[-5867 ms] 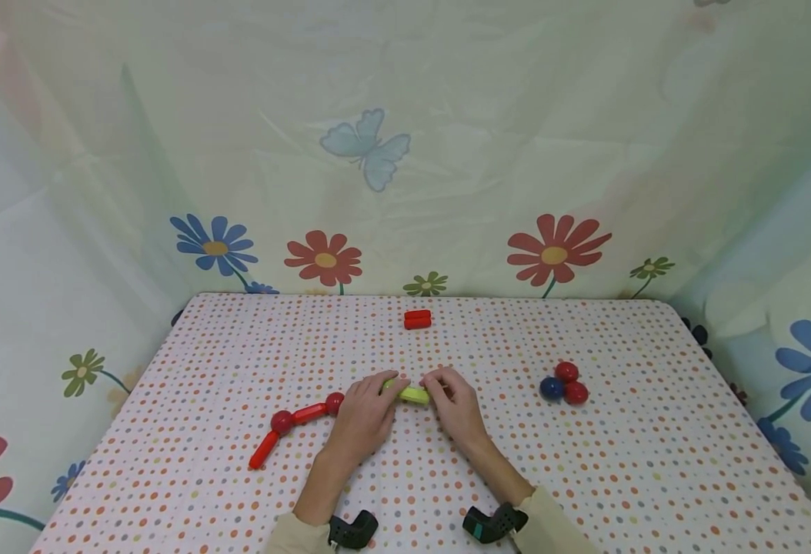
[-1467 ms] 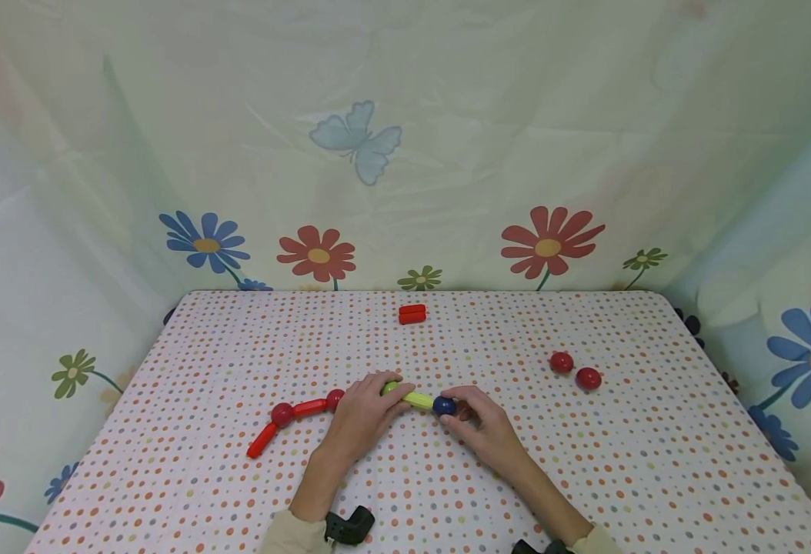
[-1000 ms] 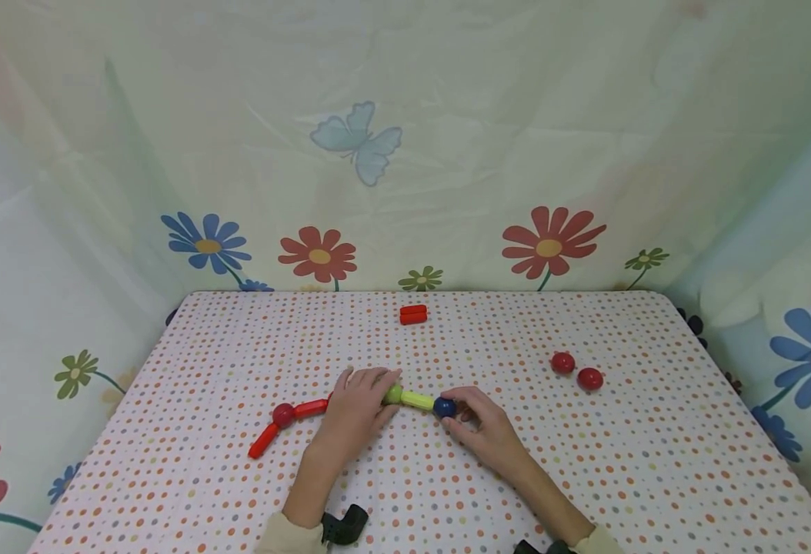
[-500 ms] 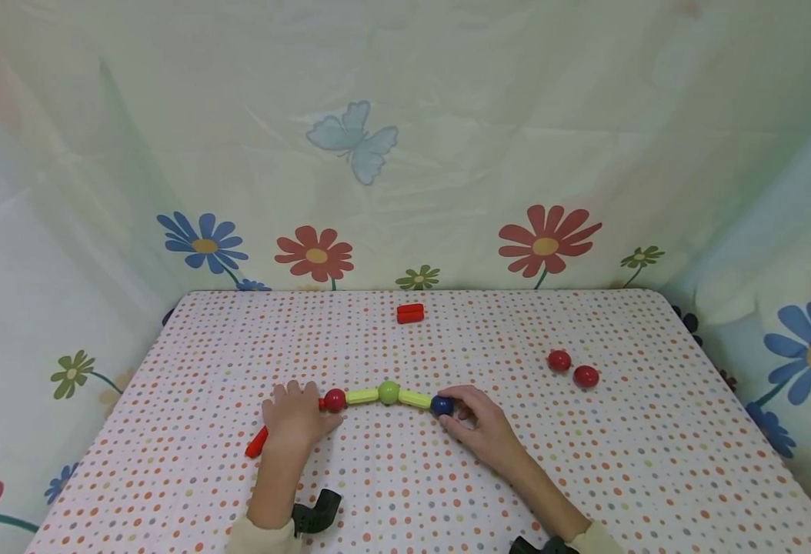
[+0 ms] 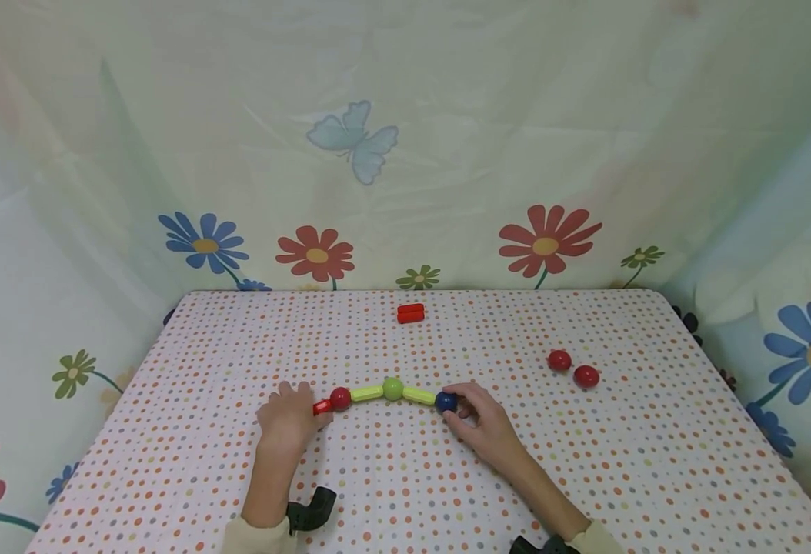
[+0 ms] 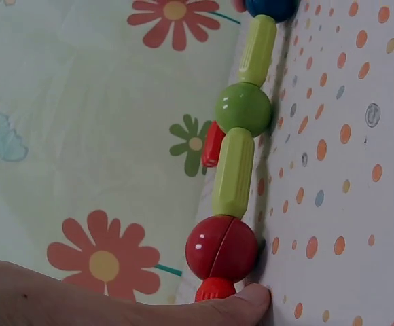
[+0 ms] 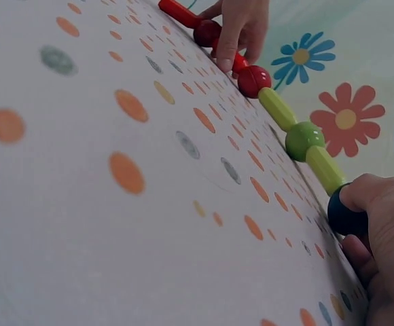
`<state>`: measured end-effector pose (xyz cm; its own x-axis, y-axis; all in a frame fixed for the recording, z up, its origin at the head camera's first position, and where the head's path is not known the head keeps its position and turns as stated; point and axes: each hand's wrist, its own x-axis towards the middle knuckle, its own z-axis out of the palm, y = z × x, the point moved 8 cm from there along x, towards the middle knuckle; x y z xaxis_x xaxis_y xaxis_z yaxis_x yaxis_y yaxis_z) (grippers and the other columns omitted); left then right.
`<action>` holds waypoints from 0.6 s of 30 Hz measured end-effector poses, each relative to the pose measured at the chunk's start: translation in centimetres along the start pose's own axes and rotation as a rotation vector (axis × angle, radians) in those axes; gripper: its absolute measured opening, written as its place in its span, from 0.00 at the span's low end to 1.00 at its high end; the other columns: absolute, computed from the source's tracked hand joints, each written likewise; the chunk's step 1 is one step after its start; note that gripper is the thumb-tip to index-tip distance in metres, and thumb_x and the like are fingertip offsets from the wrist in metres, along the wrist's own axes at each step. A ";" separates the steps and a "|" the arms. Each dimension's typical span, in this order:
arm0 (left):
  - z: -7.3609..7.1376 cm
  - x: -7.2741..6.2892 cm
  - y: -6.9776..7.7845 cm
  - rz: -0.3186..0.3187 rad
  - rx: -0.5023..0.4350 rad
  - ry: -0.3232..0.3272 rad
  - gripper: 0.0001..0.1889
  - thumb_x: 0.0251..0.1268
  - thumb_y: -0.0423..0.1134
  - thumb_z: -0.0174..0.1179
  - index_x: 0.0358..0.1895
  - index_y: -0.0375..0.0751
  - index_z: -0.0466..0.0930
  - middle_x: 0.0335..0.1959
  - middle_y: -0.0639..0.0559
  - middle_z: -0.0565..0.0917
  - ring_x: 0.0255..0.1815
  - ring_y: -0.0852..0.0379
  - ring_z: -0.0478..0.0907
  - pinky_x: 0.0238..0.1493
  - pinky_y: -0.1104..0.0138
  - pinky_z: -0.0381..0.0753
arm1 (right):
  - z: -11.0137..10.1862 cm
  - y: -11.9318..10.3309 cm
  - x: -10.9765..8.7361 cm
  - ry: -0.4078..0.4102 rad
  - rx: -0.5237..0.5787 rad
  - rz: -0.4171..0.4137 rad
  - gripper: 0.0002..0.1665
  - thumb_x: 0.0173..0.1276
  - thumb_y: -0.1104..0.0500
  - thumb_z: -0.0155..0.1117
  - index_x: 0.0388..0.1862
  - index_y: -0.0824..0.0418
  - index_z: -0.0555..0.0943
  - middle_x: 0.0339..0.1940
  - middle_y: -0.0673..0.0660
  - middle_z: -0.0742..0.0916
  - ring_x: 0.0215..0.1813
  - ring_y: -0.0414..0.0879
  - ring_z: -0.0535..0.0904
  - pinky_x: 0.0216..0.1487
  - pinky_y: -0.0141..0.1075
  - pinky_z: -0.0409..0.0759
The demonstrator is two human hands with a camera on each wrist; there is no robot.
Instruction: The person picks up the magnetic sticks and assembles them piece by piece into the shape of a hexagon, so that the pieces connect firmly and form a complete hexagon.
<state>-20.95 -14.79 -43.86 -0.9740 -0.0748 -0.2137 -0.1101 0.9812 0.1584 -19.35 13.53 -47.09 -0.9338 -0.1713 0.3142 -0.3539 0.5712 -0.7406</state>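
A chain of toy rods and balls lies across the middle of the table. From its right end run a blue ball (image 5: 446, 402), a lime rod (image 5: 419, 395), a green ball (image 5: 393, 388), another lime rod (image 5: 367, 394) and a red ball (image 5: 340, 398). My right hand (image 5: 492, 427) holds the blue ball between thumb and fingers. My left hand (image 5: 285, 415) pinches the red rod (image 7: 238, 63) beyond that red ball, thumb on the near side. A second red ball (image 7: 207, 32) and an end red rod (image 7: 177, 12) show past the left hand in the right wrist view; the head view hides them.
Two red rods (image 5: 410, 313) lie side by side near the table's back edge. Two loose red balls (image 5: 572, 368) rest on the right. The dotted tablecloth (image 5: 205, 354) ends at a flower-printed curtain (image 5: 447, 154).
The blue ball has come from the right-hand group to the chain's right end, in my right hand. My left hand has moved left from the green ball to the red rod; the chain's left end has swung.
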 end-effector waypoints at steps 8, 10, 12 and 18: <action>0.5 -0.7 1.2 0.052 -0.023 -0.123 0.34 0.56 0.51 0.68 0.61 0.33 0.70 0.33 0.41 0.80 0.26 0.50 0.73 0.27 0.64 0.71 | -0.5 0.5 0.0 0.039 -0.006 0.061 0.24 0.60 0.67 0.69 0.56 0.58 0.78 0.52 0.56 0.83 0.38 0.36 0.79 0.41 0.27 0.81; 0.6 -0.9 1.6 0.062 -0.036 -0.139 0.30 0.58 0.50 0.67 0.57 0.35 0.72 0.27 0.44 0.78 0.23 0.51 0.73 0.25 0.65 0.69 | -0.5 0.5 0.0 0.041 -0.006 0.069 0.24 0.60 0.67 0.68 0.56 0.57 0.78 0.52 0.56 0.83 0.38 0.37 0.80 0.41 0.27 0.81; 0.7 -1.1 2.0 0.076 -0.048 -0.146 0.27 0.59 0.49 0.66 0.56 0.35 0.73 0.24 0.46 0.75 0.22 0.52 0.72 0.24 0.66 0.68 | -0.6 0.5 -0.1 0.043 -0.002 0.069 0.24 0.60 0.67 0.68 0.57 0.57 0.78 0.52 0.56 0.83 0.38 0.38 0.80 0.41 0.27 0.81; 0.8 -1.4 3.4 0.112 -0.045 -0.141 0.34 0.60 0.51 0.65 0.63 0.33 0.70 0.27 0.44 0.81 0.23 0.53 0.74 0.23 0.66 0.71 | -0.4 0.4 0.1 0.034 -0.003 0.067 0.23 0.62 0.65 0.67 0.57 0.58 0.77 0.54 0.55 0.83 0.39 0.37 0.80 0.42 0.27 0.81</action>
<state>-19.83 -11.18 -43.82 -0.9435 0.0633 -0.3252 -0.0145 0.9728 0.2312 -19.53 14.05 -47.12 -0.9532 -0.1049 0.2837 -0.2901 0.5829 -0.7590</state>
